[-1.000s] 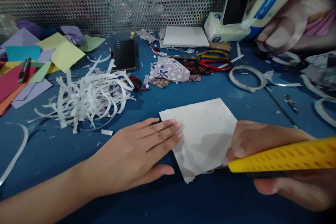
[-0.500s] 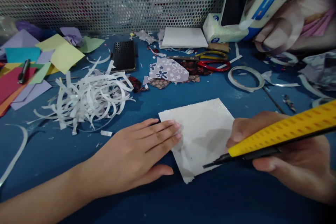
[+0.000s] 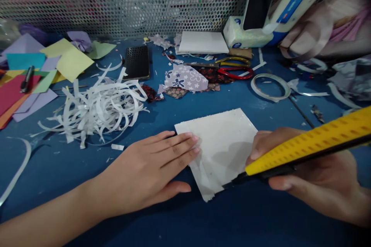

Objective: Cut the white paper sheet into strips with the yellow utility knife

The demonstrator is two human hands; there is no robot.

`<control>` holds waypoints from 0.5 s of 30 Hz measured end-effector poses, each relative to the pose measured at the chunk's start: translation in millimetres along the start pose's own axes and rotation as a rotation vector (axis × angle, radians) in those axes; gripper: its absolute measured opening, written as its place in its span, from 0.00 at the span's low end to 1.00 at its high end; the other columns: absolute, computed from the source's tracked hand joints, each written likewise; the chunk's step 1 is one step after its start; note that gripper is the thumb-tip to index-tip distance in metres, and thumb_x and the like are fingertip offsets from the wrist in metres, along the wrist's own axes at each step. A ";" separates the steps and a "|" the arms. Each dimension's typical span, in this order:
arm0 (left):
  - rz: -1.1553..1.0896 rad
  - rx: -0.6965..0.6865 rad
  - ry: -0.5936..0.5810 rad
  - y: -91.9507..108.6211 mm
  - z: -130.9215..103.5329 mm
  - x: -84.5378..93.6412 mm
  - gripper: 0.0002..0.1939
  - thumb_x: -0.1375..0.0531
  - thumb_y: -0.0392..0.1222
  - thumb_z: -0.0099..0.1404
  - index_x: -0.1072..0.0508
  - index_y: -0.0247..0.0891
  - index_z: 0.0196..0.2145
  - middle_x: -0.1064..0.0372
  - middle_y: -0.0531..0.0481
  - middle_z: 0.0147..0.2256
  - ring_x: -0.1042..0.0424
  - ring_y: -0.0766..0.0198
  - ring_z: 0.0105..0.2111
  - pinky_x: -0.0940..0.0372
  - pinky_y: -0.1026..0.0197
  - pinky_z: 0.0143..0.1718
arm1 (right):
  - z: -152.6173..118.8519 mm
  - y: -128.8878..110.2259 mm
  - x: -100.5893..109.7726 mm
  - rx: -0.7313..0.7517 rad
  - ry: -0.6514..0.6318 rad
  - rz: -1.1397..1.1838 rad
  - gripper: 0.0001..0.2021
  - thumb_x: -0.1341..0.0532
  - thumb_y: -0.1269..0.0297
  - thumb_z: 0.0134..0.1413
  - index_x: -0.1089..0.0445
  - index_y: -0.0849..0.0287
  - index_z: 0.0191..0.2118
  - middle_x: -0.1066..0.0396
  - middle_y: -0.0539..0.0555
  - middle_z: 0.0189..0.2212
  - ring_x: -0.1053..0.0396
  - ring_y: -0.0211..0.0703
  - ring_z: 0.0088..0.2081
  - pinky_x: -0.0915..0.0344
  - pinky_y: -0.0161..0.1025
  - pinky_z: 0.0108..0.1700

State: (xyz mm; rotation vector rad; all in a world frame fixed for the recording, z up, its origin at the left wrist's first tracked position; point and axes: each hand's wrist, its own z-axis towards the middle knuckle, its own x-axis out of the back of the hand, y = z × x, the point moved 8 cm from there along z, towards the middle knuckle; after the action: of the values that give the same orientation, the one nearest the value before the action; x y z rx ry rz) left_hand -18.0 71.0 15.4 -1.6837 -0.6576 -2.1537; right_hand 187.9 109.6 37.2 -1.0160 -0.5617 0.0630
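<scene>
Currently: yellow-black tool (image 3: 307,142) at near edge of white sheet (image 3: 220,135)

Far L, coloured papers (image 3: 72,61) w/ pen (image 3: 27,79) on top; then strip pile (image 3: 101,104), phone (image 3: 136,61) just beyond its R side. L hand (image 3: 145,170) flat, fingers extended, grasping nothing; fingertips rest on L part of sheet. Sheet flat on counter (image 3: 174,231), between hands, near-L corner ragged. Step in hand (judged): edge work, tool tip at/just over near edge; contact unclear. R hand (image 3: 321,185) closed round tool. Next move prob. calls for firm L pressure, fingertips kept off tip's line. Room: bare blue strip on near side of sheet; more beyond far edge, up to fabric scraps (image 3: 187,77) + scissors (image 3: 236,77). Tape roll (image 3: 270,97) + thin rod (image 3: 301,112) beyond R hand, limiting far-R swing.
</scene>
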 end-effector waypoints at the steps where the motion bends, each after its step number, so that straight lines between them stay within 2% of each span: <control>1: 0.001 -0.001 0.002 0.0 -0.1 0.1 0.26 0.54 0.51 0.81 0.36 0.33 0.67 0.41 0.43 0.68 0.43 0.60 0.69 0.55 0.56 0.72 | -0.1 0.4 0.3 -0.010 0.002 -0.008 0.07 0.30 0.57 0.58 0.25 0.50 0.39 0.23 0.51 0.30 0.23 0.44 0.30 0.21 0.34 0.32; 5: 0.005 -0.003 0.017 0.3 -0.6 0.5 0.26 0.55 0.51 0.81 0.36 0.33 0.67 0.42 0.45 0.68 0.44 0.62 0.70 0.58 0.58 0.73 | -1.1 0.2 3.0 -0.004 0.017 0.004 0.06 0.30 0.58 0.58 0.24 0.49 0.39 0.23 0.51 0.30 0.23 0.46 0.30 0.21 0.37 0.32; 10: 0.009 0.000 0.009 0.0 -0.8 -0.2 0.26 0.55 0.51 0.81 0.37 0.34 0.67 0.45 0.48 0.70 0.46 0.64 0.70 0.63 0.60 0.73 | -0.6 3.3 3.7 -0.009 0.016 0.036 0.06 0.32 0.58 0.61 0.25 0.51 0.40 0.24 0.51 0.32 0.24 0.42 0.32 0.22 0.33 0.35; 12: 0.012 -0.001 0.010 0.1 -0.8 0.3 0.26 0.55 0.51 0.81 0.36 0.34 0.67 0.44 0.48 0.69 0.46 0.64 0.70 0.63 0.60 0.73 | 0.2 3.5 1.7 -0.006 -0.006 0.026 0.06 0.31 0.57 0.60 0.25 0.51 0.39 0.24 0.50 0.31 0.23 0.41 0.32 0.22 0.32 0.36; 15: 0.012 -0.004 0.007 0.5 -0.6 0.7 0.25 0.54 0.51 0.81 0.36 0.33 0.66 0.43 0.46 0.69 0.45 0.63 0.70 0.59 0.59 0.73 | 1.2 6.4 5.5 -0.034 0.040 -0.033 0.07 0.30 0.58 0.57 0.24 0.50 0.39 0.23 0.48 0.31 0.23 0.39 0.32 0.23 0.28 0.36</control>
State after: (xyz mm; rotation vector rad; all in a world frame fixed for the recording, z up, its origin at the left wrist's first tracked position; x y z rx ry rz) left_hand -18.4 70.3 16.0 -1.6771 -0.6407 -2.1530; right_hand 193.4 115.7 34.7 -1.0384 -0.5447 0.0043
